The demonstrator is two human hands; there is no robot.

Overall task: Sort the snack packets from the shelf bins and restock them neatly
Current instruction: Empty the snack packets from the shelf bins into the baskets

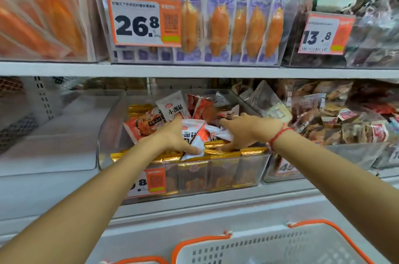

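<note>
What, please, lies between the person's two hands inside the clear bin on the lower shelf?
In the head view, crumpled white-and-orange snack packets fill the gap between the left hand and the right hand, lying on the gold-edged packets in the clear bin.

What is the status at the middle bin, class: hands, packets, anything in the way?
Left hand and right hand both gripping white-and-orange packets. Clear bin mixed: gold packets lined along front. Nothing blocking.

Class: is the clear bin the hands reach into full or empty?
Full: the clear bin holds gold packets and white-and-orange packets.
</note>
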